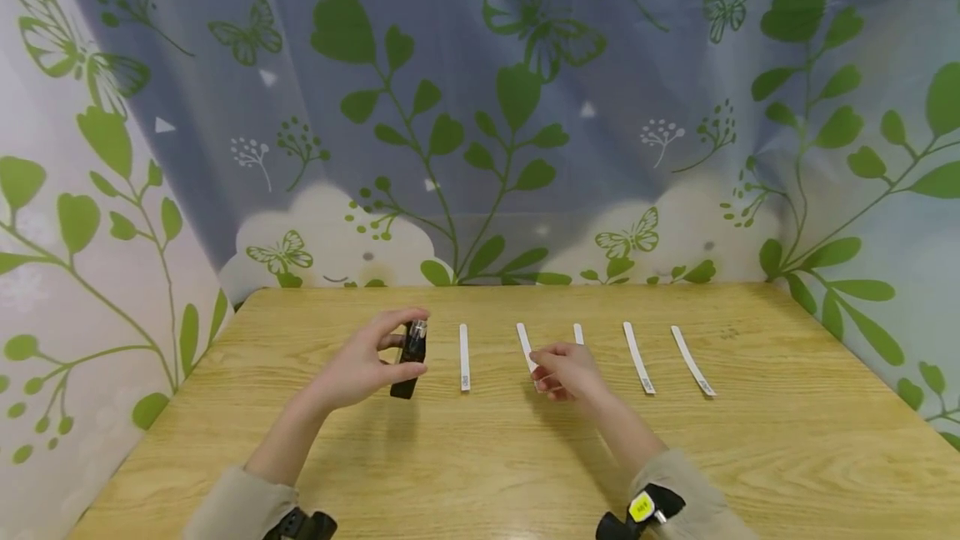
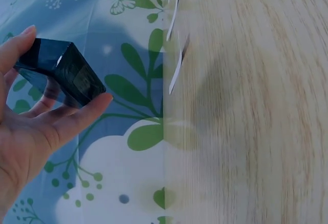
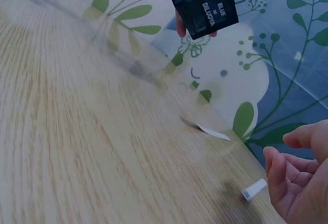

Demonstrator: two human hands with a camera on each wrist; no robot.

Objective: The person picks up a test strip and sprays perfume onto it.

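Observation:
In the head view my left hand (image 1: pixel 360 367) grips a square black perfume bottle (image 1: pixel 409 357) between thumb and fingers, above the table left of the strips. Its silver spray nozzle points up and has no cap on. White lettering shows on the bottle's face (image 3: pixel 206 13) in the right wrist view. My right hand (image 1: pixel 572 373) hovers over a white paper strip (image 1: pixel 524 342), fingers loosely bent and covering its lower part. Seen from the right wrist, thumb and forefinger stand apart, and a strip's printed end (image 3: pixel 254 189) lies just beside the fingers.
Several white paper strips lie in a spaced row: one (image 1: pixel 464 357) near the bottle, one (image 1: pixel 578 333) partly behind my right hand, others (image 1: pixel 638 358) farther right. The wooden table (image 1: pixel 480 465) ends at a leaf-patterned curtain (image 1: pixel 465 148) behind and at both sides.

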